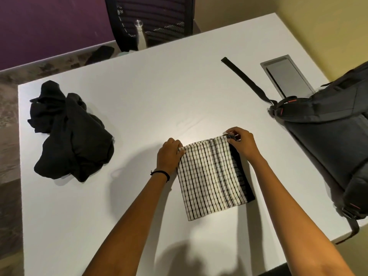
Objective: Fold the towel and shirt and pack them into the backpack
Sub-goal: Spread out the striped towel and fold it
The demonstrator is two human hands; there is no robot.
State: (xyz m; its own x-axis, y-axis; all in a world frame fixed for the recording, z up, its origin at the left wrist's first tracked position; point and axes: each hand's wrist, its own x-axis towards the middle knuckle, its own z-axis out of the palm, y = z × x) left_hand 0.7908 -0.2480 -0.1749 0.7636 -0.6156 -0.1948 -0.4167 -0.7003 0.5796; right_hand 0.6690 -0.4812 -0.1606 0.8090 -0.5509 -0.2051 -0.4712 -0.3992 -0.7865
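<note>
- Toward the front edge of the table (139, 86), a little right of centre, head view: the towel (213, 176) lies flat on the surface, folded into a rough rectangle. It is white with a black check, with a dark band along its right side.
- Left hand (169, 154): on the towel's far-left corner, fingers curled down and pinching the cloth at the edge. A thin black wristband (161, 173) sits on that wrist.
- Right hand (242, 144): on the towel's far-right corner, fingertips and thumb drawn together and pinching the hem.
- Shirt (69, 130): black, a crumpled heap near the left edge, unfolded and well apart from the towel.
- Backpack (328, 136): dark grey with red trim, lying along the right edge and reaching past the front-right corner. One black strap (245, 78) trails from it across the surface toward the far edge. Whether it is unzipped cannot be told.
- Grey cable hatch (288, 74): set into the surface near the far-right corner, just beside the backpack.
- Beyond the far edge: a black mesh chair (151, 18) and a pale bottle (140, 34) in front of it.
</note>
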